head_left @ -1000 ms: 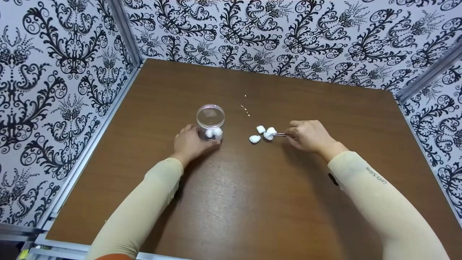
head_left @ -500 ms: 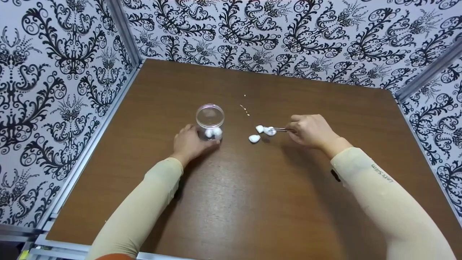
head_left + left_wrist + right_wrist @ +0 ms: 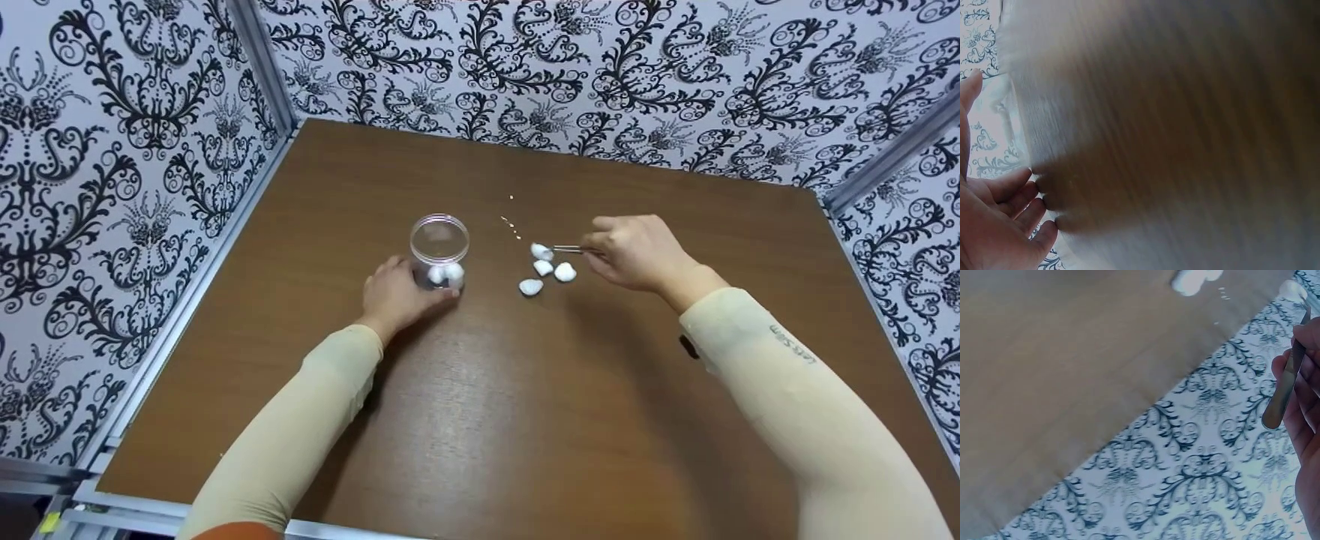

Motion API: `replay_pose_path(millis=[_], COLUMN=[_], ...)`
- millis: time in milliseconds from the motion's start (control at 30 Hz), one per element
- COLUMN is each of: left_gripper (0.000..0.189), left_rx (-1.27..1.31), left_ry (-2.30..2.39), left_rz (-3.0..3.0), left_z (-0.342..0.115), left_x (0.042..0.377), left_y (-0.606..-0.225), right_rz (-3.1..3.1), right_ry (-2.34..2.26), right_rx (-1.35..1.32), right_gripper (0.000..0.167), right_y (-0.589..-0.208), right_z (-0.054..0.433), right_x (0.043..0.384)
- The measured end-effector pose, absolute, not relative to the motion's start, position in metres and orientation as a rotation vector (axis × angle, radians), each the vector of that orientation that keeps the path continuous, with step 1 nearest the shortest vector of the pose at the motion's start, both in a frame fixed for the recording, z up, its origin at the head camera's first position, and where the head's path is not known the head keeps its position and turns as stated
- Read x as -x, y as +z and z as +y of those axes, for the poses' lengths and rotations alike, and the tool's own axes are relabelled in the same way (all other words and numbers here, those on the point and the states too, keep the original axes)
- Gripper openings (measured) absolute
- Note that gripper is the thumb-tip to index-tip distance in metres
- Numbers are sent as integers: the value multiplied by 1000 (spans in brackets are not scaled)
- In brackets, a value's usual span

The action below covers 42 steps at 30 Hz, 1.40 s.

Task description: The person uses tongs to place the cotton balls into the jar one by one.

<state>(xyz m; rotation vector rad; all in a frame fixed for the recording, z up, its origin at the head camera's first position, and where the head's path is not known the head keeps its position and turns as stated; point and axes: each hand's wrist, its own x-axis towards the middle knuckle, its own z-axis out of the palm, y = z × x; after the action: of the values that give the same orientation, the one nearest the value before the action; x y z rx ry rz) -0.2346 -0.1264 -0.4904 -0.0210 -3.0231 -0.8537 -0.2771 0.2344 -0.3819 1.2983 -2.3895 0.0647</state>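
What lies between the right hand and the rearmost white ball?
Metal tweezers, bridging the right hand and white ball in both head and right wrist views.

Head wide, wrists close

The head camera looks forward and down across the table (image 3: pixel 480 420). Tilted wrist cameras look past the left hand (image 3: pixel 999 219) and right hand (image 3: pixel 1310 433), close up. Head and right wrist share tweezers (image 3: pixel 1284 389) and balls (image 3: pixel 1189 281).

small dark lettering (image 3: pixel 793 344) that read "Let's Slim", printed on the cream-coloured, long, stretchy fabric sleeve (image 3: pixel 780 390) covering the person's right arm, upside down from the head view
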Motion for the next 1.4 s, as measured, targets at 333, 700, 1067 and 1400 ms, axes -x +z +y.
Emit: replay_pose_path(millis=[333, 700, 1067, 1400], left_gripper=[89, 88, 90, 91], left_rx=[36, 21, 16, 14], left_ry=[-859, -856, -860, -846], left_rz=[-3008, -3015, -3012, -3000], left_z=[-125, -124, -124, -128], left_x=[236, 237, 235, 236], left_y=[-491, -490, -488, -493], right_rz=[-2291, -2292, -2319, -2326], right_ry=[138, 169, 131, 106], right_rx=[-1359, -1412, -1434, -1457], right_gripper=[9, 8, 6, 6], right_y=[-357, -357, -367, -371], right_z=[175, 127, 118, 116], right_x=[284, 288, 292, 293])
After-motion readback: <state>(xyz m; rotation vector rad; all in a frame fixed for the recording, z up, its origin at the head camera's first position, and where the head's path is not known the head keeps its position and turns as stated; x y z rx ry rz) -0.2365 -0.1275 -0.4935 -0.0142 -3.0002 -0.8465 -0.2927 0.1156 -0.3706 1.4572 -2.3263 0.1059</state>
